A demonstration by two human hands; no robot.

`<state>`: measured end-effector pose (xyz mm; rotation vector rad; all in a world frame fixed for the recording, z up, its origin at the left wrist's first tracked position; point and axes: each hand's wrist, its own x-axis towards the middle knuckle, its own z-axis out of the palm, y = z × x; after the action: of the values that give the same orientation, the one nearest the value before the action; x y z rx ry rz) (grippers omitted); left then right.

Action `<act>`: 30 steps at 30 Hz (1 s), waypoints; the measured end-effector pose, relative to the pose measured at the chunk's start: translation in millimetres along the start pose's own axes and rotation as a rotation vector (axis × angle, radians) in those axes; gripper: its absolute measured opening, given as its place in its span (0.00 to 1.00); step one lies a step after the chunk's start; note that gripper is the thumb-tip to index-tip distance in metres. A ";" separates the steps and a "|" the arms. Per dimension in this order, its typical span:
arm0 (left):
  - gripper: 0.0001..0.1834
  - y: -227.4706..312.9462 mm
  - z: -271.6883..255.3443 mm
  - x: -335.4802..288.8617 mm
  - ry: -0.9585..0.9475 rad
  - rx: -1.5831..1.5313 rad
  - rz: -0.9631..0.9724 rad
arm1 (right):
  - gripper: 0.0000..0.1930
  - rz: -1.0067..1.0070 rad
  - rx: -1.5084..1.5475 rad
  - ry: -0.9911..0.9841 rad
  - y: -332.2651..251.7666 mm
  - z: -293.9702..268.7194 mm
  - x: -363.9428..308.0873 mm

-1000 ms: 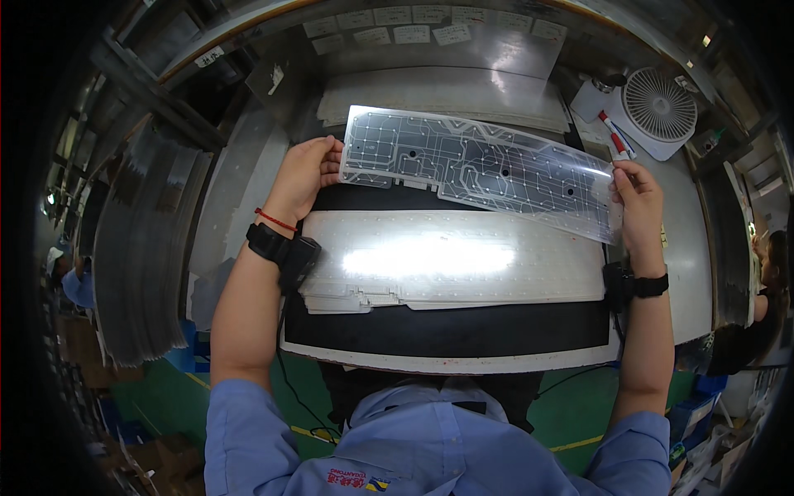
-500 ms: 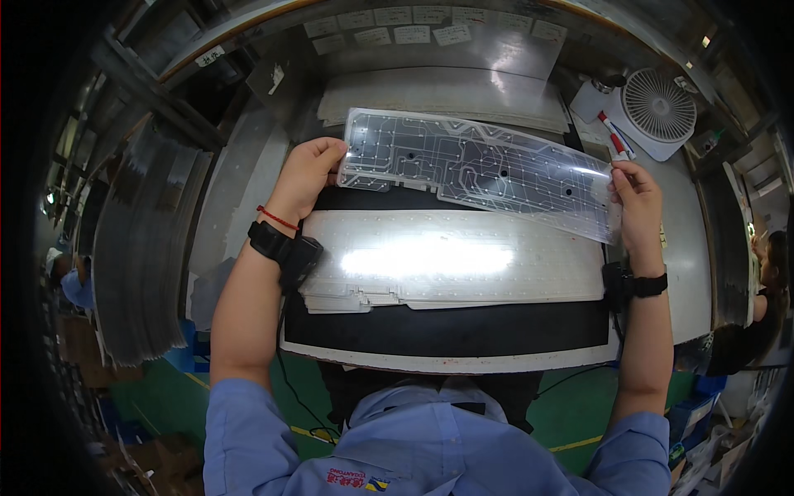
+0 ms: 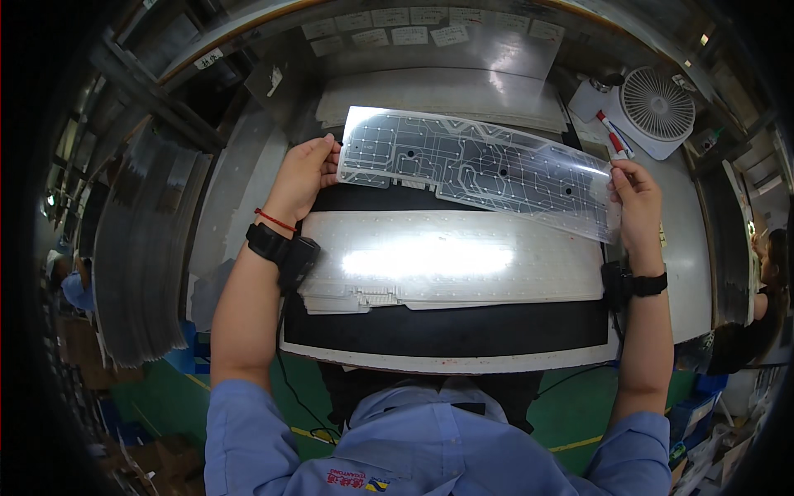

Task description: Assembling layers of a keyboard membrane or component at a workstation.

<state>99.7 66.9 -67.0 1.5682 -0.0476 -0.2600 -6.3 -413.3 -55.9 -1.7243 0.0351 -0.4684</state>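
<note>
A clear keyboard-membrane sheet (image 3: 475,169), long and printed with silvery circuit lines, is held up above the black mat (image 3: 463,331). It slopes down from left to right, and a few dark round spots show on it. My left hand (image 3: 308,172) pinches its left end with closed fingers. The right end is gripped by my right hand (image 3: 635,198), thumb toward the sheet. Just nearer to me lies a stack of similar sheets (image 3: 455,285), pale and glaring with a bright reflection, its stepped lower edge at the left.
Another pale sheet stack (image 3: 438,89) lies at the back of the bench. A white fan (image 3: 658,103) and a red-and-white marker (image 3: 614,136) are at the back right. Tall stacks of sheets (image 3: 141,248) stand at the left. A person (image 3: 765,281) is at the far right.
The left end of the held sheet has tilted slightly, with a brighter glare at its upper left corner. My left hand has shifted a little left; the right hand stays put.
</note>
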 end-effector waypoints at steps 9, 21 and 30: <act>0.09 10.3 15.6 -8.4 0.040 0.097 -0.002 | 0.08 -0.003 0.014 -0.008 0.3 -0.3 -0.1; 0.08 6.3 8.8 -5.6 -0.017 0.168 -0.007 | 0.08 -0.003 0.010 -0.009 -1.0 1.0 -0.7; 0.11 3.6 6.5 -2.5 0.023 0.050 -0.020 | 0.08 0.003 0.005 -0.006 -1.0 1.1 -1.0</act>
<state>96.5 61.0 -63.0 1.6222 -0.0205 -0.2584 -7.1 -411.8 -55.5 -1.7202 0.0321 -0.4608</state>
